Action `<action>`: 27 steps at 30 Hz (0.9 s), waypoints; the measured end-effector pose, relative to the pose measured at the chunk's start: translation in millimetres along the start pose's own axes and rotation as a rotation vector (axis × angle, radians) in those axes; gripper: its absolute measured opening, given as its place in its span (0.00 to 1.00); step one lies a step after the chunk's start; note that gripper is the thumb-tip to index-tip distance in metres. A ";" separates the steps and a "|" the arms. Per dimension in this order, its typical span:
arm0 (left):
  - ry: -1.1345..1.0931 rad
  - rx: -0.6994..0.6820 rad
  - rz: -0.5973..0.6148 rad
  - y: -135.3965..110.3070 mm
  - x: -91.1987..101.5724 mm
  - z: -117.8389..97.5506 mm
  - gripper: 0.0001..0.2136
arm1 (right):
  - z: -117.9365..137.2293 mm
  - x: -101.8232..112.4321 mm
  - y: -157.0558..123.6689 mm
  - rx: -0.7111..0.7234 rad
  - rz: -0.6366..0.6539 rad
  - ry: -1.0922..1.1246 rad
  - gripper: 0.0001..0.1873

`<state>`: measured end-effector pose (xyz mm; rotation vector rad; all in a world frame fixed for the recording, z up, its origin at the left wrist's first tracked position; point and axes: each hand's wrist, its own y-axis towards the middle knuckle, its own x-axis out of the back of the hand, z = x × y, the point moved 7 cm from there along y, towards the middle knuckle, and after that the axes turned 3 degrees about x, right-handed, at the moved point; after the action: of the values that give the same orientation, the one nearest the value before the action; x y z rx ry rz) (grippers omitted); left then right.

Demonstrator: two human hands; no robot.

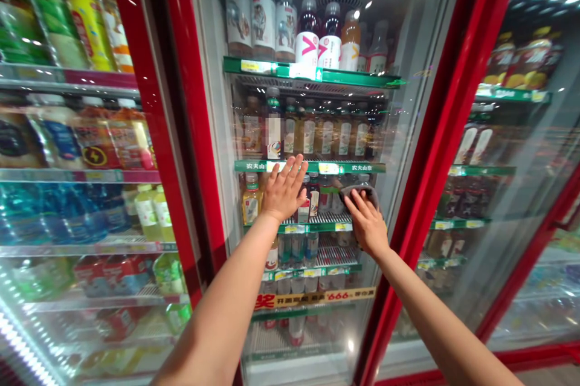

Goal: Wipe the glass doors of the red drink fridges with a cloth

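you're square up to the big glass door (419,54), centre of the scene! it looks stiff, smooth and probably slick, so flat, even pressure should suit it, while the red frame (487,11) along its right side seems the sturdier place to take hold. on the far side of the glass, green-edged shelves (371,79) run top to bottom, with bottles (263,17) lined up on them.

here's your left hand (284,189), wide open, fingers a little spread, palm toward the glass, nothing in it; it appears to lie against the surface, though contact is hard to confirm. across to the right, your right hand (369,226) is just left of that frame, fingers slightly bent, grasping a grey cloth (373,194) against the glass.

and that cloth, smallest of the lot, sits under your right fingers, its edge showing beyond them on the right. it should be light, soft and floppy, hardly fragile; fingers spread across its middle look the surest hold, since a pinched corner would likely let it bunch. whether it's folded, you can't tell.
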<state>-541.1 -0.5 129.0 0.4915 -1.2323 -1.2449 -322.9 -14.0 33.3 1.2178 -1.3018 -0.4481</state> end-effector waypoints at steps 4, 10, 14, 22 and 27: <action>-0.016 0.021 0.051 0.6 -0.7 -1.4 0.38 | 22.9 -9.3 28.3 -0.128 -0.123 0.013 0.42; -0.002 -0.043 0.106 -6.3 10.6 0.9 0.38 | 55.4 -16.8 -0.1 0.184 0.131 0.062 0.40; 0.054 -0.241 0.134 -46.0 23.4 19.9 0.37 | 32.8 0.7 10.5 0.065 -0.041 0.116 0.39; 0.128 -0.132 0.195 -119.1 45.7 85.5 0.39 | 102.8 -14.2 44.1 0.063 -0.015 0.067 0.39; 0.104 -0.078 0.244 -135.7 50.0 116.2 0.42 | 87.3 -8.5 22.7 0.120 0.061 0.025 0.38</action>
<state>-711.0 -52.5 75.7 0.3341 -1.1153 -1.0429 -411.0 -35.4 32.2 1.2759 -1.3565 -0.3140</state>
